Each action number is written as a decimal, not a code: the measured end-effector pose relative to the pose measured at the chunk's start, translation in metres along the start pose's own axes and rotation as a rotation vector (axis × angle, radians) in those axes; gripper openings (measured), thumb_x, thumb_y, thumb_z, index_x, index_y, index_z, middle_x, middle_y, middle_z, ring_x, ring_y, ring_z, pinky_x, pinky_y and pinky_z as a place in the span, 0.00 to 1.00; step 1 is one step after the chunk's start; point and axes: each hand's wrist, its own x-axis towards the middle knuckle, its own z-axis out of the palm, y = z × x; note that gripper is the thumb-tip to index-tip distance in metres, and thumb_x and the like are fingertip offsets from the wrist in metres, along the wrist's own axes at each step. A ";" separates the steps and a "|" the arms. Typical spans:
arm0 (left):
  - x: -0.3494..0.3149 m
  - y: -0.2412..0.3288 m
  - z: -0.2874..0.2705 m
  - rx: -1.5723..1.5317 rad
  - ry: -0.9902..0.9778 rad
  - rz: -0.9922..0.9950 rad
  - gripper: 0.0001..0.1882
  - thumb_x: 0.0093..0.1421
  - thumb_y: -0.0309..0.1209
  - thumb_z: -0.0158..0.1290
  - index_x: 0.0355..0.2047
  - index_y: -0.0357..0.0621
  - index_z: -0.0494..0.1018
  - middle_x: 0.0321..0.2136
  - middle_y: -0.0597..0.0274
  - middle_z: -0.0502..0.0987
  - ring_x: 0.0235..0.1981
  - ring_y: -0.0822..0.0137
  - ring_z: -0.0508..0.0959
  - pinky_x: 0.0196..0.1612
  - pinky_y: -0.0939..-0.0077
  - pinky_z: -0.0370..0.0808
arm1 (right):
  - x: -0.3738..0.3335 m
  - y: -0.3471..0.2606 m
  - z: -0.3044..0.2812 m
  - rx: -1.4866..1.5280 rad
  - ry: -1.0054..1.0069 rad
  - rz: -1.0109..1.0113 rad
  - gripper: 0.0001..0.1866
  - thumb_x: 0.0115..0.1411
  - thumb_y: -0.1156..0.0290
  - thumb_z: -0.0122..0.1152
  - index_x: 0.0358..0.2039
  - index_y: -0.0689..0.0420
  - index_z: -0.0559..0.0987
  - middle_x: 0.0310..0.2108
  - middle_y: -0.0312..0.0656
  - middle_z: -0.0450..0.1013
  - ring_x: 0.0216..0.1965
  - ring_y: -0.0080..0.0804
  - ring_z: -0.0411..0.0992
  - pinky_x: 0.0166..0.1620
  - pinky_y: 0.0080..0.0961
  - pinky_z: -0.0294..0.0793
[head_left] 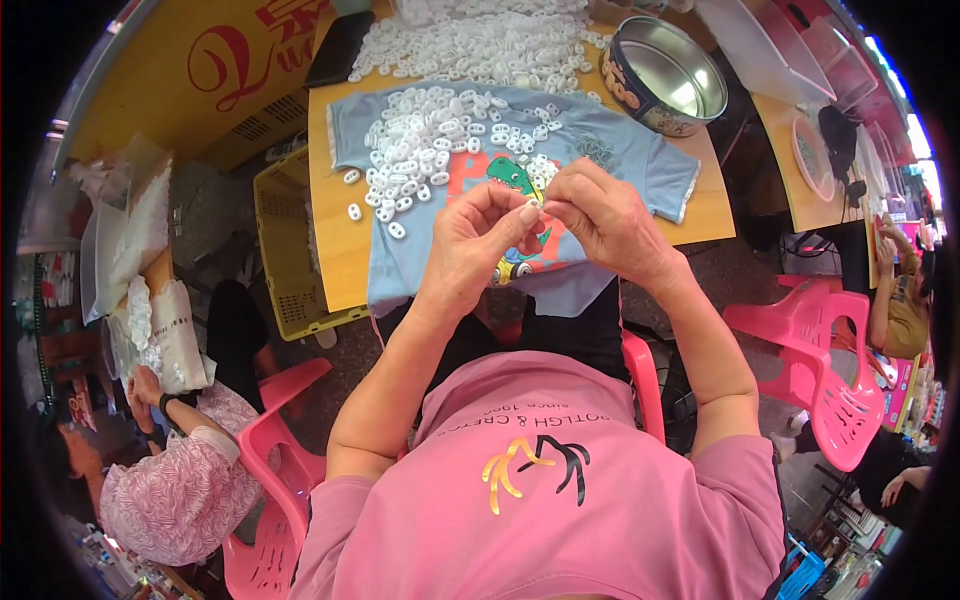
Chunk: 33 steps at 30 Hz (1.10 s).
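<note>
My left hand (476,232) and my right hand (612,222) meet above a blue T-shirt (400,262) spread over the table. Thumb and fingers of the left pinch a small white plastic piece (537,205). The right hand's fingertips are pinched together right against it; what they grip is too small to make out. Left of the hands, a heap of white oval plastic pieces with two holes (415,140) lies on the shirt. Beyond the fingers sits a cluster of smaller white pieces (541,172), with a little pile of thin grey metal bits (597,152) to its right.
Many more white pieces (470,45) cover the table's far side. A round metal tin (665,75) stands far right, a dark phone-like slab (340,48) far left. Beside the table is a yellow crate (285,240). Pink chairs (840,390) and other people (180,480) flank me.
</note>
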 end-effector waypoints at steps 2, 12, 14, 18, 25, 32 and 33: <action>-0.002 0.003 0.001 0.021 -0.016 0.001 0.08 0.62 0.28 0.56 0.34 0.36 0.72 0.27 0.61 0.78 0.26 0.74 0.77 0.32 0.80 0.76 | 0.000 0.000 -0.002 -0.008 -0.009 -0.026 0.07 0.60 0.73 0.60 0.34 0.61 0.72 0.30 0.46 0.70 0.29 0.44 0.71 0.30 0.33 0.71; -0.007 0.007 0.004 0.017 -0.076 -0.037 0.07 0.62 0.28 0.56 0.36 0.35 0.73 0.28 0.61 0.78 0.27 0.74 0.77 0.32 0.79 0.74 | 0.002 -0.002 -0.014 -0.029 -0.088 -0.100 0.07 0.60 0.72 0.59 0.31 0.60 0.71 0.30 0.45 0.70 0.28 0.46 0.71 0.29 0.35 0.70; -0.007 0.007 0.004 0.027 -0.083 -0.037 0.08 0.63 0.28 0.56 0.37 0.34 0.73 0.28 0.61 0.78 0.27 0.75 0.77 0.32 0.80 0.75 | 0.000 -0.001 -0.015 -0.036 -0.101 -0.091 0.06 0.60 0.73 0.58 0.31 0.60 0.71 0.30 0.45 0.70 0.28 0.46 0.71 0.29 0.36 0.70; -0.008 0.009 0.008 0.039 -0.091 -0.064 0.06 0.62 0.27 0.56 0.35 0.36 0.73 0.28 0.61 0.78 0.26 0.73 0.77 0.33 0.78 0.74 | -0.006 0.004 -0.007 0.043 -0.062 -0.136 0.05 0.61 0.75 0.56 0.31 0.62 0.71 0.29 0.46 0.70 0.28 0.46 0.70 0.29 0.36 0.69; -0.010 0.001 0.013 0.066 -0.052 -0.068 0.06 0.62 0.26 0.55 0.36 0.35 0.73 0.28 0.61 0.78 0.27 0.73 0.78 0.33 0.79 0.75 | -0.013 0.004 0.004 0.092 0.004 -0.110 0.04 0.62 0.77 0.55 0.30 0.63 0.71 0.26 0.45 0.70 0.27 0.45 0.70 0.29 0.34 0.70; -0.014 -0.015 0.021 0.011 0.028 -0.007 0.06 0.62 0.26 0.55 0.36 0.35 0.72 0.29 0.60 0.78 0.28 0.73 0.78 0.33 0.80 0.76 | -0.027 0.007 0.029 0.142 0.197 -0.106 0.03 0.58 0.82 0.56 0.32 0.64 0.71 0.25 0.45 0.68 0.26 0.45 0.68 0.28 0.36 0.68; -0.015 -0.016 0.021 -0.010 0.058 -0.008 0.06 0.62 0.26 0.55 0.36 0.34 0.72 0.29 0.60 0.78 0.28 0.73 0.78 0.33 0.80 0.75 | -0.028 0.006 0.031 0.134 0.226 -0.102 0.03 0.58 0.82 0.56 0.32 0.64 0.71 0.26 0.45 0.68 0.26 0.44 0.69 0.28 0.35 0.69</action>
